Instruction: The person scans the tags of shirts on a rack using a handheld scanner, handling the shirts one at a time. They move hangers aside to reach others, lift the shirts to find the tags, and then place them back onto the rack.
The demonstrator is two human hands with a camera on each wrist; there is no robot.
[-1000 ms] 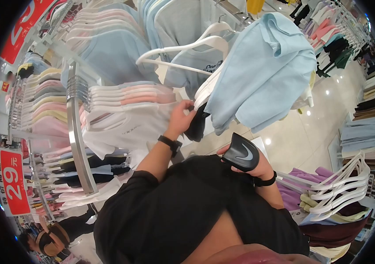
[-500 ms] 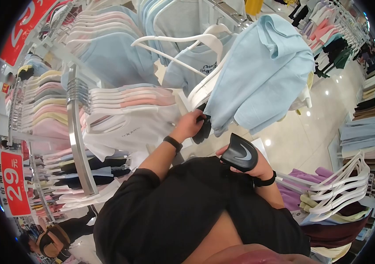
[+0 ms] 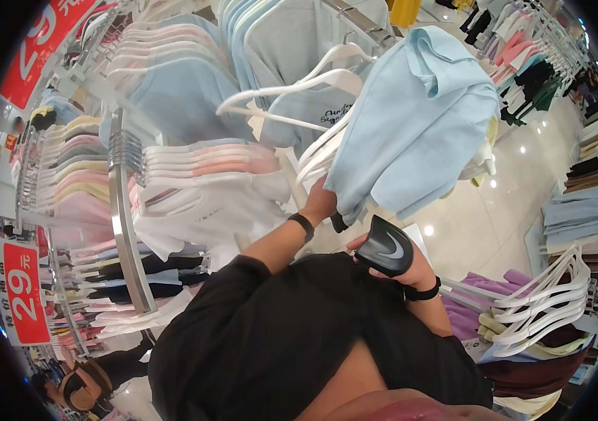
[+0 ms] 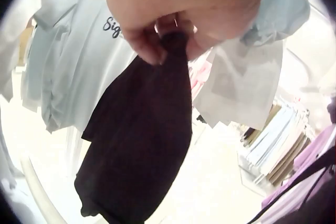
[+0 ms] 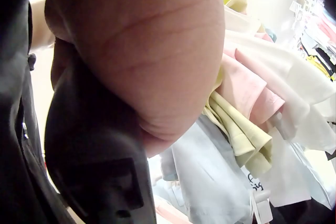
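Beneath the near end of a metal rail (image 3: pixel 363 23), in the head view, the left hand (image 3: pixel 321 200) reached to the lower left edge of a light blue garment (image 3: pixel 421 119), just below a group of white hangers (image 3: pixel 343 78). A bit of black cloth (image 3: pixel 339 223) showed beside it; its fingers were mostly hidden there. Nearer the person's body, the right hand (image 3: pixel 421 266) held a black device (image 3: pixel 386 247) with a grey curved mark. White shirts (image 3: pixel 207 210) hung on the left, beside a second rail (image 3: pixel 127 231).

In the left wrist view, the left hand's fingers pinched the black cloth by its narrow top, and the rest hung down. A pale blue top (image 4: pixel 79 61) with dark lettering hung behind it, to the left.

In the right wrist view, the right hand was wrapped round the black device, though most fingertips were out of sight. Yellow-green cloth (image 5: pixel 239 127) and a pink garment (image 5: pixel 247 85) hung beyond.
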